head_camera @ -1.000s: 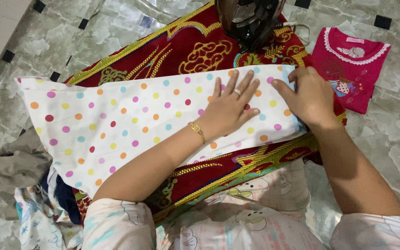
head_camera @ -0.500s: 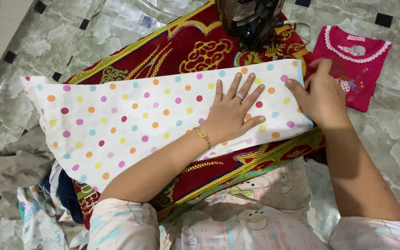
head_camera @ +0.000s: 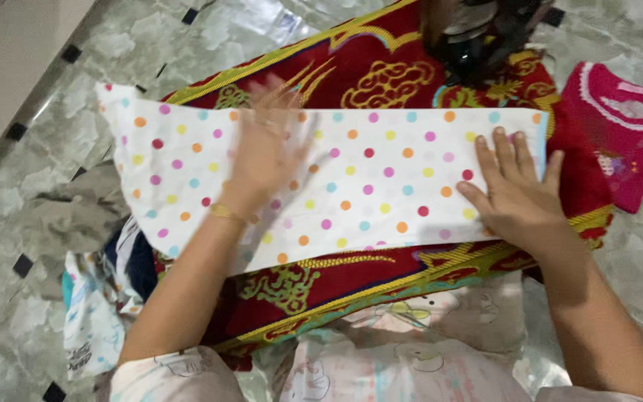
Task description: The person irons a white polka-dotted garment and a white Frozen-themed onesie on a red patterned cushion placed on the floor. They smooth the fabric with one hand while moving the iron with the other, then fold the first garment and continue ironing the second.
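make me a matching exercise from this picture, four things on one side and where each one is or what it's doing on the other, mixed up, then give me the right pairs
Things:
1. left hand
2. right hand
3. pink top
4. iron

Places or states:
A. on the marble floor, at the right
B. blurred, flat on the left half of the dotted cloth
C. at the top, on the red and gold mat
D. flat on the cloth's right end

Pairs: 1-B, 2-D, 3-A, 4-C

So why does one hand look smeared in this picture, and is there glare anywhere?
In the head view, the left hand is motion-blurred over the polka-dot cloth, its fingers streaked; the right hand, flat on the cloth, is sharp. The marble floor shows pale glare at the top. The dark iron looks soft and is partly cut off by the frame.
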